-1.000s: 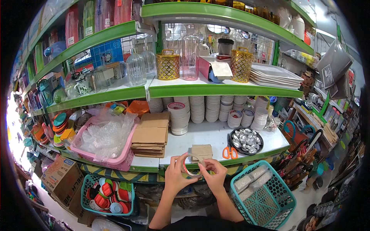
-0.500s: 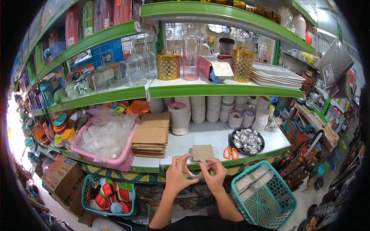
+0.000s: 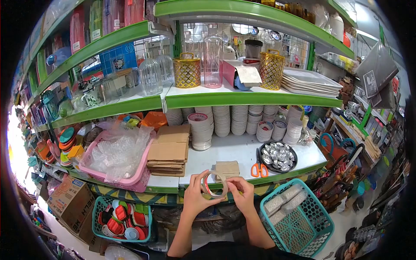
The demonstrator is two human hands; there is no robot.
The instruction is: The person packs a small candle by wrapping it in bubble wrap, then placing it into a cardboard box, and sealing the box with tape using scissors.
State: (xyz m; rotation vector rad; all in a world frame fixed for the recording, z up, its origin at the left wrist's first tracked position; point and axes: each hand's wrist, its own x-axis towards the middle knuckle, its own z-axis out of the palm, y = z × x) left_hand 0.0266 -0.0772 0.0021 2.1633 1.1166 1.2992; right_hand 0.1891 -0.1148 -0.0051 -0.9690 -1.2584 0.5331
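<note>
The left hand [image 3: 196, 200] grips a clear red-cored tape roll [image 3: 205, 184] just before the small brown cardboard stack [image 3: 227, 167], the right hand [image 3: 244, 196] pinching its rim (end-hunting, apparently); lifting that end needs a fingernail.

Both hands, left hand [image 3: 196, 200], right hand [image 3: 243, 197], grip tape roll [image 3: 214, 185] before shelf [image 3: 242, 152].

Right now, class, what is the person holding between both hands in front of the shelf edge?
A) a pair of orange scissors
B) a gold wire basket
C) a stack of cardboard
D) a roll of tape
D: the left hand and the right hand both grip the roll of tape by its ring, while the orange scissors lie on the white shelf, apart from both hands.
</note>
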